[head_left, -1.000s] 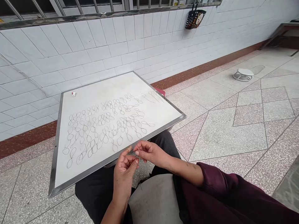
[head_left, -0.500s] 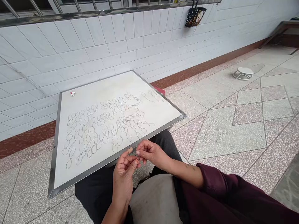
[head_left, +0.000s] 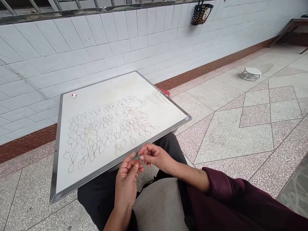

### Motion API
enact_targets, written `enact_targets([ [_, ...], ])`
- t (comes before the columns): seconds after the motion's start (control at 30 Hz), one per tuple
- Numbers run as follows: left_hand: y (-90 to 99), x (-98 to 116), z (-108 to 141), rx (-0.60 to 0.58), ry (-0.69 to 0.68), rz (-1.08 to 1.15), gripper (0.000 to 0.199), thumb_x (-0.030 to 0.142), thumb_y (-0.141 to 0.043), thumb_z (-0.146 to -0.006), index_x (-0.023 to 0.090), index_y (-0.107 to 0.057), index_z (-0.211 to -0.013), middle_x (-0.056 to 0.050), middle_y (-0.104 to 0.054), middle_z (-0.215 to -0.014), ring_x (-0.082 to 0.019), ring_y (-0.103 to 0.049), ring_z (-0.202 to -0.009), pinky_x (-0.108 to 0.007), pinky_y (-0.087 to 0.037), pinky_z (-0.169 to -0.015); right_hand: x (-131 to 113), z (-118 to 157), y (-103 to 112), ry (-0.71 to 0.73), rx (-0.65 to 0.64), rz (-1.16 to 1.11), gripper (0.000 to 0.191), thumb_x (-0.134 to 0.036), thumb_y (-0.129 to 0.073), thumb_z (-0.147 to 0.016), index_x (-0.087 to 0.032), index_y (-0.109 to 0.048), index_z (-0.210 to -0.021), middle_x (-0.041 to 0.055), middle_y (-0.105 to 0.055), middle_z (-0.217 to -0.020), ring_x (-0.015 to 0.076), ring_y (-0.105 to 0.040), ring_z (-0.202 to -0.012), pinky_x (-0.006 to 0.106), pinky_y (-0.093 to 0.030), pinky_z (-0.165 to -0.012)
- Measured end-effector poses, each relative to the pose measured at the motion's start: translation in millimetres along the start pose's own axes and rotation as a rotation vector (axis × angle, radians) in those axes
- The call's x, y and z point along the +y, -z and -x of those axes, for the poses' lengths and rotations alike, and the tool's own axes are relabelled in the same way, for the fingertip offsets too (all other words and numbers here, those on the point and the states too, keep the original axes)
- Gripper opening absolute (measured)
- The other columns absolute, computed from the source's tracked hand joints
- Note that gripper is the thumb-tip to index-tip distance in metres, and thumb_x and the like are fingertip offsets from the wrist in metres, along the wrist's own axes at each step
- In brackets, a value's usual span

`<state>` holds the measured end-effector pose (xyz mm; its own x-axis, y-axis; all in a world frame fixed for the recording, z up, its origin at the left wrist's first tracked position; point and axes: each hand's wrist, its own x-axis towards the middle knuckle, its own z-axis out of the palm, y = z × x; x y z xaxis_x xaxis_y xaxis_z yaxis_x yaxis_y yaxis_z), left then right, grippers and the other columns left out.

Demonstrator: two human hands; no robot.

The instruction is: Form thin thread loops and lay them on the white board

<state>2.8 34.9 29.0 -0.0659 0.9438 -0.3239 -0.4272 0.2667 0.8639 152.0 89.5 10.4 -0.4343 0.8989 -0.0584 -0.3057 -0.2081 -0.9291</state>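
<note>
since the earlier frame the view has tipped slightly and both hands have edged a little nearer the board's near rim, their pinch on the wire unchanged. nearest the camera, the left hand [head_left: 127,179] rises from the lap with thumb and forefinger closed on a fine strand of wire [head_left: 139,155], and the right hand [head_left: 155,156] meets it from the other side, its fingertips pinched on the same strand, so both hands are narrowly closed and touching just in front of the white board [head_left: 115,96]. the wire sits between the two pinches, right at the board's near metal edge, and is too thin to follow along its whole length. judging by its look, it should be very light and springy, easily kinked, and slippery in bare fingers; it is best held close to the bend, between fingertip pads, not out at a loose end. on the board beyond the hands lie rows of finished wire loops [head_left: 106,131] shaped like figure eights. toward the board's far left corner rests a small white and red object [head_left: 73,95]. behind the board runs the tiled wall [head_left: 96,48], with a dark hanging basket [head_left: 201,13] further along it.
</note>
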Motion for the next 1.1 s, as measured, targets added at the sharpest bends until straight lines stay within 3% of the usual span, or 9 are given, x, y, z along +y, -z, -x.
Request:
enact_targets([
  [0.27,-0.2,0,1,-0.001,0.014,0.046,0.048,0.024,-0.082,-0.072,0.020,-0.066,-0.117,-0.003,-0.072,-0.089,-0.015,-0.065,-0.081,-0.029,-0.053,-0.079,-3,1,-3,-0.039,0.012,-0.061,0.036,-0.044,-0.081,-0.076,-0.017,-0.064,-0.090,-0.0040,-0.062,-0.069,0.0079,-0.058,-0.057,0.017,-0.047,-0.048],
  [0.47,-4.0,0,2,0.070,-0.022,0.086,0.050,0.026,-0.083,-0.071,0.020,-0.064,-0.117,-0.002,-0.071,-0.086,-0.015,-0.067,-0.081,-0.030,-0.051,-0.078,1,2,-7,-0.049,0.018,-0.110,0.036,-0.045,-0.081,-0.075,-0.017,-0.062,-0.088,-0.0029,-0.062,-0.071,0.0101,-0.061,-0.062,0.017,-0.047,-0.048],
  [0.87,-5.6,-1,3,0.117,-0.078,0.036,0.060,0.023,-0.083,-0.069,0.020,-0.055,-0.122,0.002,-0.071,-0.078,-0.011,-0.061,-0.065,-0.026,-0.049,-0.070,3,0,-11,-0.044,0.002,-0.049,0.037,-0.046,-0.081,-0.075,-0.018,-0.063,-0.091,-0.0052,-0.059,-0.071,0.0057,-0.053,-0.054,0.018,-0.042,-0.048],
  [1.1,-9.9,3,6,0.118,-0.122,-0.069,0.056,0.024,-0.082,-0.072,0.023,-0.053,-0.119,0.004,-0.070,-0.075,-0.012,-0.059,-0.059,-0.021,-0.037,-0.050,3,3,-21,-0.027,-0.001,-0.029,0.036,-0.045,-0.076,-0.078,-0.019,-0.055,-0.090,-0.0059,-0.053,-0.067,0.0097,-0.056,-0.057,0.020,-0.039,-0.048],
])
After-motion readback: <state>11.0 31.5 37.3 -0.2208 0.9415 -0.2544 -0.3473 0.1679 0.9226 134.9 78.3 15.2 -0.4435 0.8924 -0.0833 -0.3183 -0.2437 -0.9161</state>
